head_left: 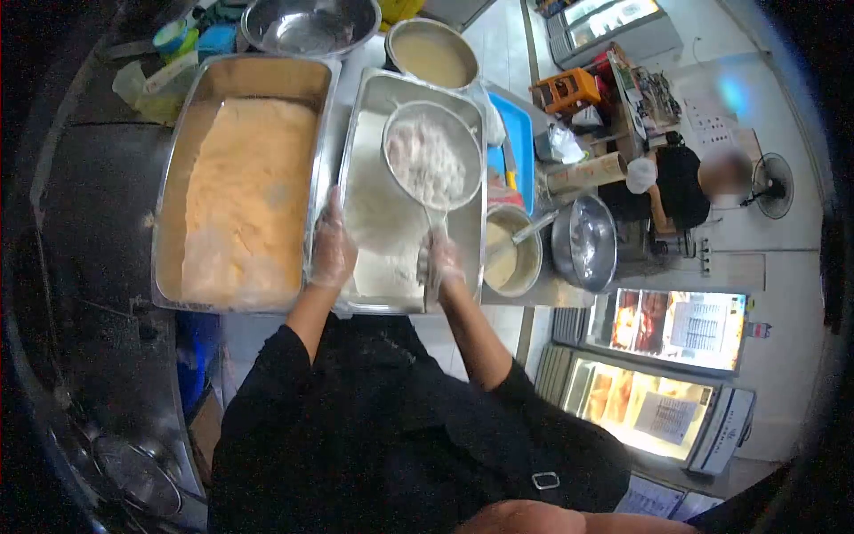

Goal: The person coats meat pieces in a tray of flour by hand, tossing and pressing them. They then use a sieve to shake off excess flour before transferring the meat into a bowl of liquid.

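Note:
My right hand (441, 264), in a clear plastic glove, is closed around the handle of a round mesh strainer (434, 210). Floury, lumpy pieces (427, 160) fill much of the strainer, which is over a metal tray (350, 133) of white flour (378, 227). At that tray's left rim is my left hand (333, 254), also gloved, its fingers stretched out along the edge and holding nothing I can see. To its left stands a deep metal tray (169, 214) of orange-tinted powder (245, 196).
A pot of cloudy liquid (431, 58) and a metal bowl (311, 27) stand behind the trays. On the right are a container of pale batter (509, 267) with a utensil in it, a steel bowl (583, 245) and a blue tray (520, 142). Another person (680, 187) stands farther right.

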`<state>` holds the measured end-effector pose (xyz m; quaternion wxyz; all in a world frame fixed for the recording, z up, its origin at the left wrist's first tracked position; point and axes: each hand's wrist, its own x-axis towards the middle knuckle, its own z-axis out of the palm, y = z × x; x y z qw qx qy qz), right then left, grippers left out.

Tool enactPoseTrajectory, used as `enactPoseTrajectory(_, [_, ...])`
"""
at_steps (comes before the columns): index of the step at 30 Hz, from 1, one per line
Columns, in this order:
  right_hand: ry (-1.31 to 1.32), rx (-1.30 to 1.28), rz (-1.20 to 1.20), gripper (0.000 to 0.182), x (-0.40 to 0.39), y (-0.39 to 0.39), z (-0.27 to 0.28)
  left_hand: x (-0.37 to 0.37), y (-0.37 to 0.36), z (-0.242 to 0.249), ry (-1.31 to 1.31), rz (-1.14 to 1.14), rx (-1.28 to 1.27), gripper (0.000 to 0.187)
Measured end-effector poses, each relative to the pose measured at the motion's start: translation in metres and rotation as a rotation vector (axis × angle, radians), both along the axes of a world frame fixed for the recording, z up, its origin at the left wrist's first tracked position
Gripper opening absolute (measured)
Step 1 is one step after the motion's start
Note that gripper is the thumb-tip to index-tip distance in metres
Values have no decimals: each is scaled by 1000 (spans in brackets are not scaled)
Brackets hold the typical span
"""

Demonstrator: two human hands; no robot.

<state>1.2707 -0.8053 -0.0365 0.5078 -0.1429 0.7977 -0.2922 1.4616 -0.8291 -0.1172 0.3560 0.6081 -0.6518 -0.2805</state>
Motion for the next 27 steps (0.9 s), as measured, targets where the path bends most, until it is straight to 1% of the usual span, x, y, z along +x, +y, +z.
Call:
enactPoseTrajectory(1, [-74,-69,23,41,-25,-10,-49,0,-2,-2,-2,7,-34,74])
enactPoseTrajectory(3, [-185,-345,39,43,-18,-37,-65,-3,-5,0,30,-8,-89,73])
enactPoseTrajectory(4, [-235,-481,42,44,-15,-36,-68,-3,1,5,46,-17,-111,73])
enactPoseTrajectory(5, [-214,-471,1,45,-10,-36,-65,-2,2,30,62,-36,322,72])
enactPoseTrajectory(6, [-135,-389,21,44,-5,-33,-58,1,-2,25,16,-27,229,71])
enactPoseTrajectory(8, [45,-211,71,42,10,-1,-13,-3,-1,1,-53,3,57,69])
enactPoseTrajectory(9, [61,-286,114,43,4,-12,-31,-1,0,3,-34,-8,-72,65])
enactPoseTrajectory(10, [75,-361,157,43,-3,-23,-49,-2,-6,6,-23,1,-41,65])
enactPoseTrajectory(11, [-76,-377,148,46,-9,-33,-57,-2,-3,6,-20,-15,17,65])
enactPoseTrajectory(12, [-229,-393,127,49,-12,-32,-70,-4,-1,-2,-25,-13,-52,66])
enactPoseTrajectory(13, [-185,-416,104,47,-6,-34,-73,-5,2,-11,-32,-11,-121,67])
enactPoseTrajectory(14, [-140,-438,83,46,3,-37,-69,-4,-5,-6,-41,-8,-82,68])
enactPoseTrajectory(15, [-56,-328,104,45,2,-19,-60,-2,-1,0,-47,-1,-42,68])
enactPoseTrajectory(16, [-25,-278,120,45,2,-16,-34,-3,2,5,-45,9,7,68])
enactPoseTrajectory(17, [5,-228,137,46,2,-12,-9,-5,-1,6,-24,32,-36,69])
enactPoseTrajectory(18, [33,-178,155,46,3,-9,17,-7,-8,7,-24,44,-7,70])
enactPoseTrajectory(19, [48,-233,200,48,-19,-14,-22,-7,-9,6,-32,26,46,72])
enactPoseTrajectory(20, [54,-273,229,49,-32,-8,-50,-8,1,7,-51,-7,116,73])
enactPoseTrajectory(21, [-294,-463,144,50,-33,-20,-57,-7,4,27,-37,-38,107,75])
enactPoseTrajectory(22, [-226,-341,85,49,-22,-15,-38,-8,4,26,-113,-32,104,75])
enactPoseTrajectory(23, [-165,-237,47,48,-3,-10,-3,-10,2,20,-191,-5,82,76])
enactPoseTrajectory(24, [-103,-129,10,46,7,-4,18,-8,1,13,-268,26,65,76])
enactPoseTrajectory(25, [-172,-28,-9,45,-9,-2,0,-4,2,6,-163,3,31,77])
enactPoseTrajectory(27, [-216,-181,18,47,-27,-16,-36,2,-4,16,-155,10,37,77])
